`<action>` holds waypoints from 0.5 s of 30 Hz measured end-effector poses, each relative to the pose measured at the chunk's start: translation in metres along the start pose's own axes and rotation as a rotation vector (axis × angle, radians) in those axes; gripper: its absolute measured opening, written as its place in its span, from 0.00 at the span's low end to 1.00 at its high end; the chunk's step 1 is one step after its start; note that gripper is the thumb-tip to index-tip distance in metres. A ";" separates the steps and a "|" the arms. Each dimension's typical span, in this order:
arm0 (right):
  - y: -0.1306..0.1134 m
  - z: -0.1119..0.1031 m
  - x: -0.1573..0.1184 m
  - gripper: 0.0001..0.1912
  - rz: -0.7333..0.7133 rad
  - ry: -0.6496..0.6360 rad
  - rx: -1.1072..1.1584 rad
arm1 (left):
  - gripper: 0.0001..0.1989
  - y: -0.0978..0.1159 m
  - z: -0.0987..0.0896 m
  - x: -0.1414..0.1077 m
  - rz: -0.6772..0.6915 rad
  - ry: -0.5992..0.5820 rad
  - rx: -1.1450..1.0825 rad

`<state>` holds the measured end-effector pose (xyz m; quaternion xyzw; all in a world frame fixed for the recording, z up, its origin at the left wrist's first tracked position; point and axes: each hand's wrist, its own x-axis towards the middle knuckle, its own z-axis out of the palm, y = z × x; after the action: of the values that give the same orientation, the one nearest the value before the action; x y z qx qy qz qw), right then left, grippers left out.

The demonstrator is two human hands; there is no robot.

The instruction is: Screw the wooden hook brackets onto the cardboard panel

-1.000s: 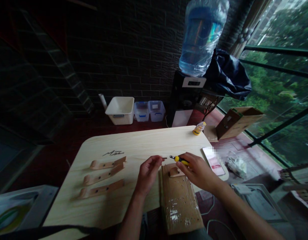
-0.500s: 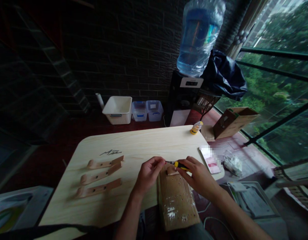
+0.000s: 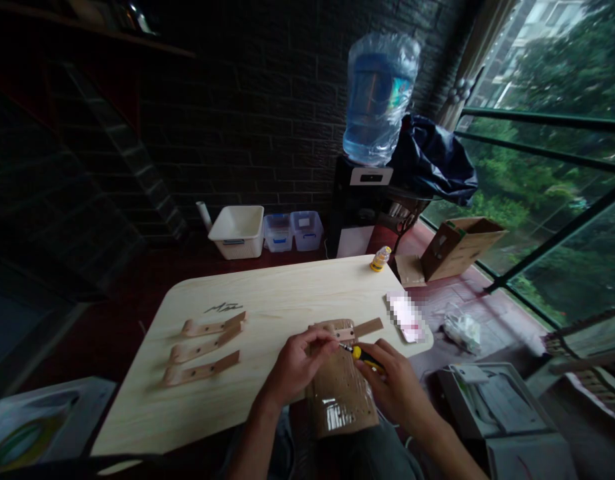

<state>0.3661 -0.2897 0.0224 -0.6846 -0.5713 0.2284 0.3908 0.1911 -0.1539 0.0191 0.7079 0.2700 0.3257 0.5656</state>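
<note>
Left of the table: we see three light-brown strips (image 3: 203, 372) with curled ends and dark spots, lying apart on the pale wood-grain table (image 3: 282, 300).
Beyond the strips: we have a loose cluster of thin dark pieces (image 3: 224, 308).
Left hand: our left hand (image 3: 298, 363) has its thumb and fingertips pressed together at the screwdriver's tip; any small piece between them is too small for us to make out.
Under our hands: a brown cardboard block (image 3: 340, 393) wrapped in shiny clear tape.
On the block: another light-brown strip (image 3: 368, 327), its flat end reaching past the right edge.
Screwdriver: the yellow-and-black screwdriver (image 3: 368, 359) lies between our hands, tip toward the left.
Right hand: our right hand (image 3: 400, 381) grips its handle.
Far right: a yellow-based clear container (image 3: 380, 259) and, nearer us, a phone (image 3: 406, 317).
</note>
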 end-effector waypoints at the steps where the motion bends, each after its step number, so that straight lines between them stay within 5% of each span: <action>1: -0.001 -0.003 -0.003 0.15 0.006 0.013 0.016 | 0.10 0.006 0.003 0.000 0.000 -0.005 -0.009; 10: -0.034 -0.027 -0.038 0.19 -0.049 0.120 0.272 | 0.14 0.069 0.037 -0.018 0.036 -0.049 -0.180; 15: -0.043 -0.034 -0.072 0.21 -0.012 0.172 0.374 | 0.13 0.094 0.040 -0.043 0.054 0.191 -0.227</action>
<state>0.3480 -0.3666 0.0672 -0.6136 -0.4876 0.2691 0.5598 0.1953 -0.2313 0.0982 0.6122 0.2652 0.4351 0.6047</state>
